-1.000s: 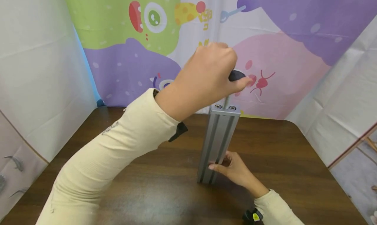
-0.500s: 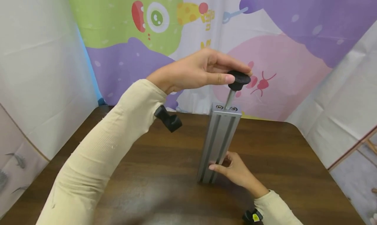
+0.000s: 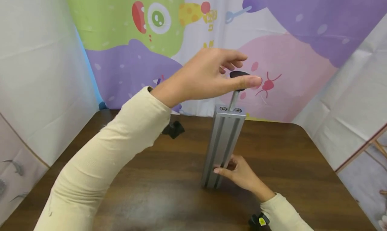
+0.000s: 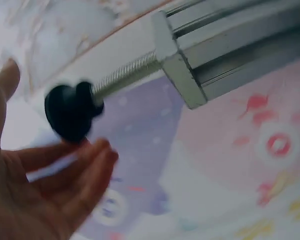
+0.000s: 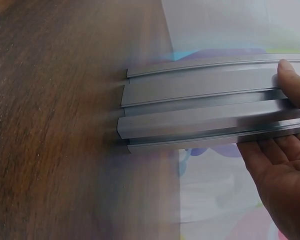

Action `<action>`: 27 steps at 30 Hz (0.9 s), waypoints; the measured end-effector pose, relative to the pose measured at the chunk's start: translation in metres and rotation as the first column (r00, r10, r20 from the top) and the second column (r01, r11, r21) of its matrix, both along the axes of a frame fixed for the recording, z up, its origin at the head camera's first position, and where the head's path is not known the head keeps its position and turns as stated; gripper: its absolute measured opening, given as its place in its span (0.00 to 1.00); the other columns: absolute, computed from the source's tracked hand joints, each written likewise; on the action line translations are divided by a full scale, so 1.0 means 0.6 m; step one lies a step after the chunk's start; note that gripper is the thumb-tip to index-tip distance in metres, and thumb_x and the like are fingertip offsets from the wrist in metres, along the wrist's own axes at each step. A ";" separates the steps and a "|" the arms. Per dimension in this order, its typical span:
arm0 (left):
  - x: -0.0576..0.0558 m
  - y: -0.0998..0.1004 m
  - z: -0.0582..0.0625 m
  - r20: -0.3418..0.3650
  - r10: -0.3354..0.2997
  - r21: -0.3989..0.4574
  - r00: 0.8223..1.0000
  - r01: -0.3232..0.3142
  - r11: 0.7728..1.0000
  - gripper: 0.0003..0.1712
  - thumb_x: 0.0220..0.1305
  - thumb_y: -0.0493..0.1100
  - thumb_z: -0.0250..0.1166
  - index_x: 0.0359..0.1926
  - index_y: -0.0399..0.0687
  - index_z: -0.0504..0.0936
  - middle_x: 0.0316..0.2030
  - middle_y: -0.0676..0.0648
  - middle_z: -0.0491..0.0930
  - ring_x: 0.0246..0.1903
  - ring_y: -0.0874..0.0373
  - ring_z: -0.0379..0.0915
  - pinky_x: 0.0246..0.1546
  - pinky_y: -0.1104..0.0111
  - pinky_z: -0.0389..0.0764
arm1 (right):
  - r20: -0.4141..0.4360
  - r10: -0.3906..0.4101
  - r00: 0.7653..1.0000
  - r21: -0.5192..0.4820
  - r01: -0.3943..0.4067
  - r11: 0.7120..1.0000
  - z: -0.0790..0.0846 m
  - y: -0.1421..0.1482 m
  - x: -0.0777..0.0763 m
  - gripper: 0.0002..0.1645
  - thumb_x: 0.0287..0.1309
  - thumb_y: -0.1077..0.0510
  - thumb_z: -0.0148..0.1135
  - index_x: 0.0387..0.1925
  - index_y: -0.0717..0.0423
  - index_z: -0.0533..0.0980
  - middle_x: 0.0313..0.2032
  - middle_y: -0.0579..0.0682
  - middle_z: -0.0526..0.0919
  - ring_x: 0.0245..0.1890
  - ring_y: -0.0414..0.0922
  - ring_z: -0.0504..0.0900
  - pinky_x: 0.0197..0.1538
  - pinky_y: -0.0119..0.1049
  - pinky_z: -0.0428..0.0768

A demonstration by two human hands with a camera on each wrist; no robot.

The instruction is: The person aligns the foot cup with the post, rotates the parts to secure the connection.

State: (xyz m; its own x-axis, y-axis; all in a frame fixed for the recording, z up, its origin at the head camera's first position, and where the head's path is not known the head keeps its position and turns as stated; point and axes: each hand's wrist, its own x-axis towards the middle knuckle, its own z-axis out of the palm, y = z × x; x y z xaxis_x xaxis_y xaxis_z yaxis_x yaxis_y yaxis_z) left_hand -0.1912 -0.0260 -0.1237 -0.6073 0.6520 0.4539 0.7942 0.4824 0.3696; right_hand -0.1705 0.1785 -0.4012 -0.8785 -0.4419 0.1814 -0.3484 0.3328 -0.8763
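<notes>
A silver aluminium profile (image 3: pixel 225 137) with long grooves stands upright on the wooden table. From its top end rises a threaded rod (image 4: pixel 126 75) that carries a black levelling foot (image 4: pixel 67 112). My left hand (image 3: pixel 205 76) is around the foot, its thumb stretched out in front and its fingers loosely bent behind. In the left wrist view the fingertips lie right at the foot's edge while the thumb stands apart from it. Low on the profile, my right hand (image 3: pixel 243 175) grips its sides, thumb on the near face; the right wrist view shows the fingers (image 5: pixel 252 155) underneath.
The brown table (image 3: pixel 145 194) runs back to a cartoon-printed curtain (image 3: pixel 115 73), with pale sheets at both sides. Two screws (image 3: pixel 238 110) sit in the profile's top end beside the rod. Black straps with cameras are on both wrists.
My left hand turned from a bent-over pose to thumb and fingers at the foot's rim, then spread, the thumb passing forward across it. My right hand and the profile stay put.
</notes>
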 end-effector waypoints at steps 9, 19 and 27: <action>0.042 0.041 -0.012 -0.541 0.308 -0.046 0.782 -0.394 0.918 0.41 0.49 0.82 0.53 0.22 0.47 0.67 0.20 0.50 0.65 0.19 0.59 0.60 0.20 0.69 0.72 | -0.005 0.038 0.999 -0.044 -0.039 0.998 0.005 0.002 0.000 0.14 0.55 0.61 0.68 0.42 0.63 0.78 0.41 0.57 0.86 0.42 0.40 0.84 0.42 0.34 0.81; 0.022 0.021 -0.004 -0.220 0.138 -0.018 0.966 -0.146 0.989 0.24 0.59 0.59 0.66 0.27 0.42 0.75 0.23 0.50 0.73 0.25 0.60 0.67 0.27 0.72 0.68 | 0.018 0.015 1.000 -0.026 -0.015 1.000 0.001 0.000 0.005 0.15 0.56 0.59 0.68 0.43 0.64 0.78 0.41 0.58 0.86 0.40 0.39 0.84 0.41 0.33 0.81; -0.024 -0.013 0.004 0.407 -0.315 0.166 0.858 0.269 0.949 0.22 0.67 0.40 0.60 0.60 0.37 0.74 0.52 0.48 0.80 0.49 0.65 0.78 0.52 0.73 0.74 | -0.014 -0.005 1.000 -0.014 0.005 1.000 0.000 -0.003 0.006 0.14 0.55 0.60 0.69 0.42 0.63 0.79 0.39 0.57 0.86 0.38 0.38 0.84 0.39 0.33 0.81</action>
State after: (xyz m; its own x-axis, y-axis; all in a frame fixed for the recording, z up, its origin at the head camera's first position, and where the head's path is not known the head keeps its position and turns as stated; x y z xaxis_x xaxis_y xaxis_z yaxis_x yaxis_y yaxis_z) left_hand -0.2058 -0.0340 -0.1210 -0.5440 0.7947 0.2692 0.6492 0.1954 0.7351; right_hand -0.1669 0.1769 -0.4009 -0.8781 -0.4346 0.2001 -0.3592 0.3225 -0.8758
